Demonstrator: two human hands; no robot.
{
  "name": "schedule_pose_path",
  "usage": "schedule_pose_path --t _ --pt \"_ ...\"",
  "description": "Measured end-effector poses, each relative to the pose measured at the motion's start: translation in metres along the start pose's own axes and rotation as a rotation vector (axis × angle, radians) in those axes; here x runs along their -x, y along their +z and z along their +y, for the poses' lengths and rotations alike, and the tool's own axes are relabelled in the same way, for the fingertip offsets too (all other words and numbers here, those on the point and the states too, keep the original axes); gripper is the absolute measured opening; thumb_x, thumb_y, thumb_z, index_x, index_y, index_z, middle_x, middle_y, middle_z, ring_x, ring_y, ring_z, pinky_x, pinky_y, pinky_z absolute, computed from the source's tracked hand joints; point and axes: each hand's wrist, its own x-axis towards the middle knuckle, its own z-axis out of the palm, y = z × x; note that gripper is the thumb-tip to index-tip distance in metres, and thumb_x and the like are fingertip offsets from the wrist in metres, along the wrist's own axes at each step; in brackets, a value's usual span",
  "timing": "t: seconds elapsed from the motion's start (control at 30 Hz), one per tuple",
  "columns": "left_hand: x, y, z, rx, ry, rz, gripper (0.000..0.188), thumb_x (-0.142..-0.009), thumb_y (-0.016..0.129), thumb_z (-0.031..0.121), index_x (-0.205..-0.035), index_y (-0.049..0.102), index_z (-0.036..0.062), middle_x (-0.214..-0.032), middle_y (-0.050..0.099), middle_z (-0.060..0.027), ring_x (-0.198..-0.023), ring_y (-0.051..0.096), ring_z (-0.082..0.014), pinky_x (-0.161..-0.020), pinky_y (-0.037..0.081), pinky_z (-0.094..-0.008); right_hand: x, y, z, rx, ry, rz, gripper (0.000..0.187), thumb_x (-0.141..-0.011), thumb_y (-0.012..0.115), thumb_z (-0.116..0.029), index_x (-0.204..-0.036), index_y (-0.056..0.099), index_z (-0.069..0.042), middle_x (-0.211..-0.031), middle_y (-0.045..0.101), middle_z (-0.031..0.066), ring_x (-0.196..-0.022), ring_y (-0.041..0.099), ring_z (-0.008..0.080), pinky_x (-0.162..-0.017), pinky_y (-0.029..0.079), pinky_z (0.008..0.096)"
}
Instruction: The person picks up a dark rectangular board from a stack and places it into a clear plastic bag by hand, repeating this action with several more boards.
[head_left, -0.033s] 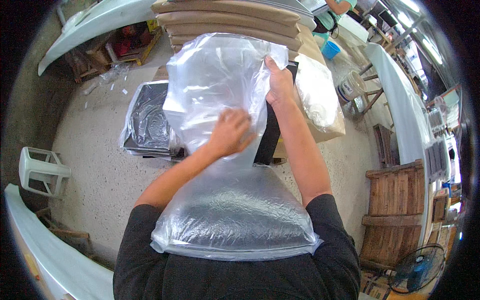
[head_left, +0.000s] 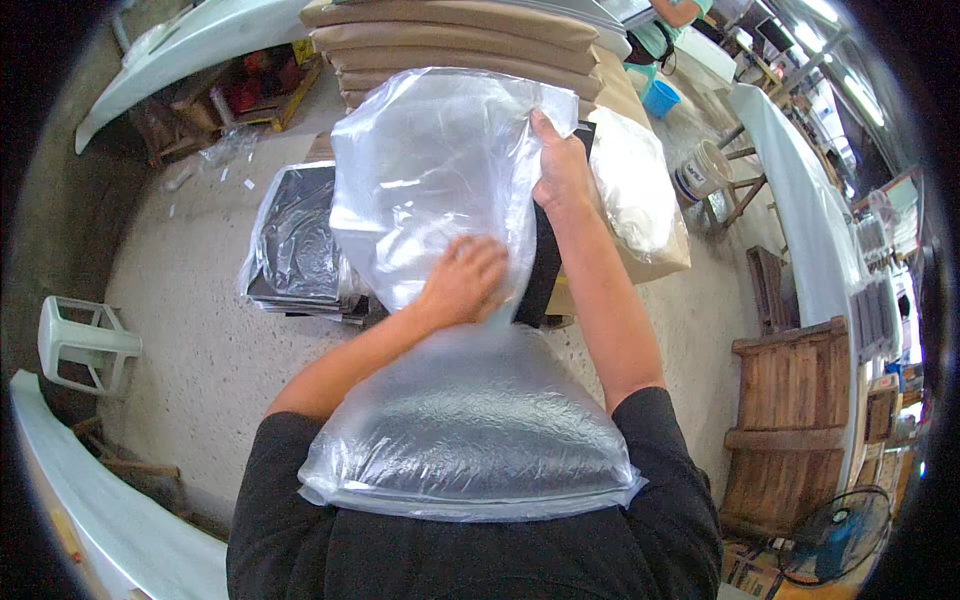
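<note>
A large clear plastic bag (head_left: 425, 150) stands spread out in front of me. My right hand (head_left: 562, 168) grips its upper right edge, thumb on the near side. Against its lower middle lies my left hand (head_left: 468, 278), fingers slightly spread and a little blurred. More clear plastic (head_left: 470, 425) drapes toward my body over something dark, its folded edge against my black shirt; whether it is one piece with the bag, I cannot tell. Behind the bag, a strip of a black panel (head_left: 541, 265) shows. To the left sits a plastic-covered stack of black sheets (head_left: 296, 240).
Brown folded stacks (head_left: 455, 45) rise at the far side. A white plastic bundle (head_left: 632, 185) lies right of my right hand. A white stool (head_left: 88, 342) stands at left; wooden crates (head_left: 785, 430) and a fan (head_left: 835, 535) are at right. Another person (head_left: 665, 35) is at the far right.
My left hand has slid slightly down along the plastic bag, and the plastic's creases have shifted. My right hand keeps its grip in nearly the same place.
</note>
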Motion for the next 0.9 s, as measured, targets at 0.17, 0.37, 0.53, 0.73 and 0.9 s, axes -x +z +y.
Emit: schedule_pose_path --t 0.17,0.37,0.53,0.73,0.9 --pt "-0.028 -0.076 0.018 0.334 -0.288 -0.86 0.046 -0.067 0.065 0.035 -0.103 0.054 0.0098 -0.113 0.049 -0.0104 -0.108 0.044 -0.0271 -0.092 0.031 -0.0431 0.008 -0.011 -0.023 0.368 -0.031 -0.02 0.021 -0.08 0.059 -0.018 -0.088 0.059 0.001 -0.073 0.06 0.0049 -0.06 0.056 0.013 -0.056 0.045 0.0265" --pt "-0.095 -0.133 -0.029 -0.017 -0.31 0.447 0.044 -0.068 0.063 0.043 -0.092 0.059 0.0054 -0.08 0.061 -0.0155 -0.075 0.059 -0.0327 -0.067 0.045 -0.0382 0.044 0.002 -0.053 0.33 0.079 -0.483 0.02 -0.078 0.058 -0.015 -0.091 0.059 0.0 -0.084 0.06 0.0032 -0.074 0.055 0.0098 -0.067 0.044 0.0244" --pt "-0.103 -0.131 -0.029 0.449 -0.426 -0.186 0.04 -0.073 0.06 0.037 -0.087 0.058 0.0 -0.075 0.059 -0.0196 -0.075 0.056 -0.0367 -0.065 0.043 -0.0407 0.076 0.009 -0.046 0.507 -0.317 -0.321 0.027 -0.071 0.061 -0.014 -0.095 0.057 -0.002 -0.087 0.058 0.005 -0.08 0.053 0.0147 -0.073 0.041 0.0256" --pt "-0.106 -0.151 -0.07 0.665 -0.641 -0.137 0.034 -0.083 0.049 0.028 -0.081 0.059 -0.0046 -0.063 0.058 -0.0085 -0.058 0.05 -0.0135 -0.056 0.04 -0.032 0.062 -0.087 -0.04 1.166 -0.17 -0.275 0.029 -0.066 0.058 -0.002 -0.095 0.056 -0.003 -0.082 0.057 0.0099 -0.078 0.054 0.0192 -0.072 0.042 0.029" --pt "-0.096 -0.188 -0.09 0.453 -0.525 -0.295 0.029 -0.076 0.055 0.022 -0.078 0.058 -0.0071 -0.062 0.059 -0.0073 -0.058 0.052 -0.0116 -0.053 0.041 -0.0305 0.098 -0.062 -0.054 1.233 -0.885 0.056 0.022 -0.069 0.054 -0.002 -0.091 0.059 0.0 -0.082 0.06 0.0084 -0.077 0.056 0.021 -0.071 0.044 0.0319"
